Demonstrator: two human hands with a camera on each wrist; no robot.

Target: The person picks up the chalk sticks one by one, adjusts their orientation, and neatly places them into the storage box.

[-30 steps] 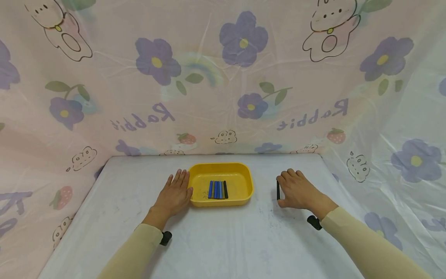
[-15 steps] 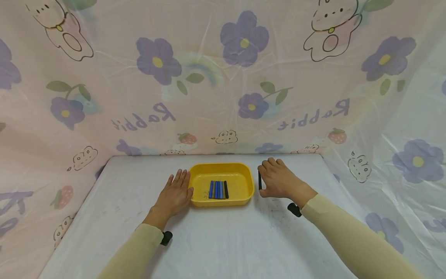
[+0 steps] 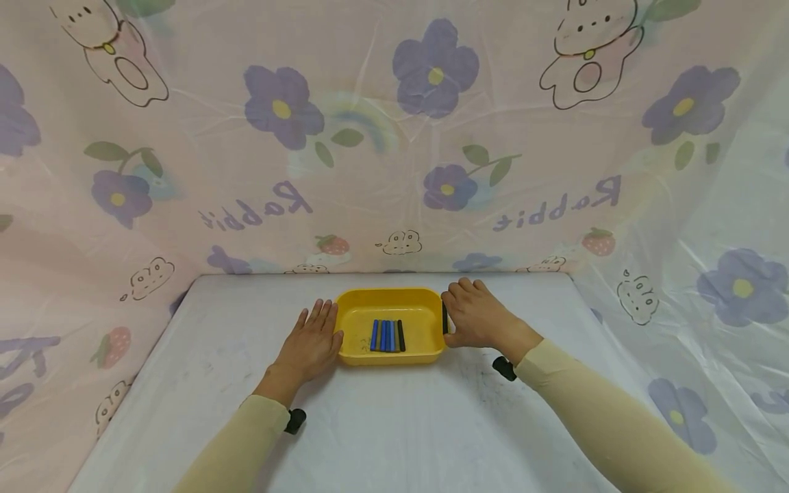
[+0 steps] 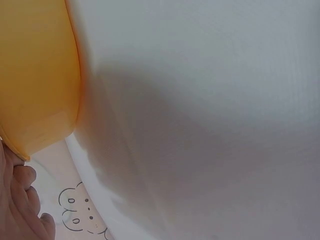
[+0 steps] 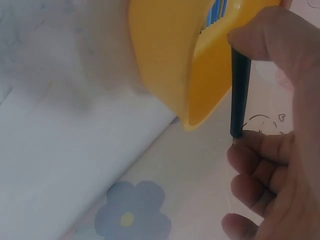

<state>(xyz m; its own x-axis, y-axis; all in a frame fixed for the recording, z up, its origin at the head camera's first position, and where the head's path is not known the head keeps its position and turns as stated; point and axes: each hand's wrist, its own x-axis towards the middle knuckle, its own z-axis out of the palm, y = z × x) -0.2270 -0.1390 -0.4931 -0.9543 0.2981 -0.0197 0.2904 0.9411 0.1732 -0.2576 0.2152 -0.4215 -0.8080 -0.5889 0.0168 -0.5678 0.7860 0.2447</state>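
Where the two cream sleeves come in from the near edge of the white table point(image 3: 394, 424), they angle toward the yellow tray point(image 3: 391, 359), which serves here as the landmark. A small black fitting sits under each wrist, nearer than the tray.

The left hand point(image 3: 310, 344) lies flat on the table just left of the tray, palm down, its fingers point(image 3: 318, 314) straight and close together, the inner edge of the hand against the tray's left wall. It holds nothing. The left wrist view shows the fingertips point(image 4: 22, 200) beside the tray's outer wall point(image 4: 35, 75), with bare white table beyond.

The right hand point(image 3: 479, 318) is at the tray's right wall, raised a little, with its fingers curled. It pinches a black crayon point(image 3: 445, 318) endwise between the thumb at one end and a fingertip at the other; the right wrist view shows this plainly, the black crayon point(image 5: 240, 92) standing just outside the rim point(image 5: 200, 95), very near it, though whether it touches cannot be told.

Inside the tray, on the middle of its floor, a short row of crayons point(image 3: 388, 335) lies side by side, mostly blue with a black one at the right end, all pointing away from the person.

Beyond the tray, the table ends at a pink curtain point(image 3: 394, 137) printed with purple flowers, rabbits and strawberries, which also closes in both sides.
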